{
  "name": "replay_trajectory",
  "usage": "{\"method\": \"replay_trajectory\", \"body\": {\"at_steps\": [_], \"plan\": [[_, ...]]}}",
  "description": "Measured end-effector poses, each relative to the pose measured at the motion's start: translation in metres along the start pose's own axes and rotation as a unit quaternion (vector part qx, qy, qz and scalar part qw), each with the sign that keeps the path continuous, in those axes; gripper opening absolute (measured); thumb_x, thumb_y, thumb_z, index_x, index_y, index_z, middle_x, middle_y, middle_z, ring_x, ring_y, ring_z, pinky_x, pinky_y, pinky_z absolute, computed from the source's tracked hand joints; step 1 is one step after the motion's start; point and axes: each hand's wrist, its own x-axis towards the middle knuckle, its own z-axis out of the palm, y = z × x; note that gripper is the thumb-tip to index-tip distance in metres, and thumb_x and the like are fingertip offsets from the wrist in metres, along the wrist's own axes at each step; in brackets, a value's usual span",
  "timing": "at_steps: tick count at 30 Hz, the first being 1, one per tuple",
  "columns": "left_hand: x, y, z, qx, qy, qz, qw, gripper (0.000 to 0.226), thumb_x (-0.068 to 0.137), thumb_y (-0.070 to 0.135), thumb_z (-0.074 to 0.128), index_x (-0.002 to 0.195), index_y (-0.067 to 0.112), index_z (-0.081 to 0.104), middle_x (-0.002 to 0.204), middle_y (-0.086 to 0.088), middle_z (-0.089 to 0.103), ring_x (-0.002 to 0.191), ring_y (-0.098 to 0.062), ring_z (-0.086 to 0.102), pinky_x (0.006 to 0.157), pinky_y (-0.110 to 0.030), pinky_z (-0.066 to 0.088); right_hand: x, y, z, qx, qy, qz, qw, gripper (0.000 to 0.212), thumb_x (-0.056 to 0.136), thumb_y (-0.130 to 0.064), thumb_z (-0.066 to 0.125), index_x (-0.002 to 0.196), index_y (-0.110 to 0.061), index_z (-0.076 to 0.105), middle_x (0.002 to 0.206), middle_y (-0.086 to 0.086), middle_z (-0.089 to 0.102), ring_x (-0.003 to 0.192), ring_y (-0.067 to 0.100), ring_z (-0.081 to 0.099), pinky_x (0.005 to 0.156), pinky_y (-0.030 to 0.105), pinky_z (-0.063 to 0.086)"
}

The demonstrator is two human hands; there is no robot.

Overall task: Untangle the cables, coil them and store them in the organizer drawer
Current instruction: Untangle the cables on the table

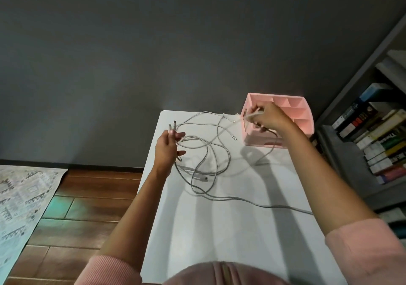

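Note:
A tangle of white and grey cables (204, 153) hangs and lies over the middle of the white table (230, 229). My left hand (168, 147) is raised at the table's left edge and grips several cable ends, with two plugs sticking up above its fingers. My right hand (269, 117) is lifted in front of the pink organizer (301, 113) and pinches a white cable end and a grey cable that drops to the table. One grey cable (274, 206) trails off the table's right edge.
The pink organizer with open compartments stands at the table's far right corner. A grey bookshelf (373, 135) full of books is to the right. A dark wall is behind, with wooden floor and a patterned rug (19, 199) to the left.

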Motion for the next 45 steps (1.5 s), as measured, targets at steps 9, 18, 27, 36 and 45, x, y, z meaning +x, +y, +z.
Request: {"method": "replay_trajectory", "body": {"at_steps": [9, 18, 27, 36, 45], "plan": [[-0.016, 0.012, -0.014, 0.005, -0.123, -0.035, 0.992, 0.031, 0.104, 0.030, 0.022, 0.081, 0.016, 0.036, 0.077, -0.013, 0.072, 0.068, -0.022, 0.072, 0.041, -0.019, 0.040, -0.006, 0.082, 0.026, -0.367, -0.197, 0.181, 0.891, 0.053, 0.062, -0.026, 0.088, 0.105, -0.002, 0.068, 0.100, 0.007, 0.069, 0.086, 0.025, 0.063, 0.078, 0.030, 0.050], [-0.026, 0.033, -0.004, 0.059, -0.177, 0.020, 0.982, 0.029, 0.104, 0.027, 0.027, 0.082, 0.014, 0.041, 0.048, 0.001, 0.055, 0.035, -0.011, 0.046, 0.036, -0.019, 0.033, -0.049, 0.011, 0.092, -0.030, -0.321, 0.027, 0.946, 0.062, 0.069, -0.033, 0.083, 0.121, -0.014, 0.054, 0.121, 0.000, 0.058, 0.116, 0.013, 0.054, 0.103, 0.029, 0.041], [-0.028, 0.057, -0.013, -0.220, -0.295, -0.043, 0.929, 0.030, 0.103, 0.030, 0.026, 0.080, 0.017, 0.041, 0.051, 0.009, 0.026, 0.039, 0.000, 0.019, 0.034, -0.011, 0.019, -0.057, -0.028, 0.143, -0.067, -0.261, -0.201, 0.942, 0.060, 0.079, -0.003, 0.071, 0.133, -0.016, 0.049, 0.128, 0.000, 0.047, 0.116, 0.017, 0.043, 0.092, 0.017, 0.035], [-0.027, 0.053, -0.027, -0.233, -0.209, -0.006, 0.950, 0.028, 0.103, 0.033, 0.027, 0.089, 0.018, 0.047, 0.050, 0.011, 0.022, 0.042, -0.002, 0.016, 0.036, -0.013, 0.015, -0.065, -0.013, 0.137, 0.117, -0.385, -0.089, 0.911, 0.030, 0.101, -0.033, 0.041, 0.088, -0.011, 0.058, 0.076, 0.003, 0.049, 0.068, 0.013, 0.051, 0.079, 0.025, 0.042], [-0.024, 0.040, -0.017, -0.300, -0.106, 0.005, 0.948, 0.029, 0.104, 0.030, 0.028, 0.089, 0.016, 0.049, 0.050, 0.008, 0.026, 0.042, -0.003, 0.021, 0.039, -0.013, 0.023, -0.076, -0.008, 0.117, 0.146, -0.388, -0.074, 0.907, 0.024, 0.100, -0.029, 0.045, 0.086, -0.017, 0.060, 0.064, -0.008, 0.045, 0.049, 0.004, 0.032, 0.045, 0.014, 0.024]]}}
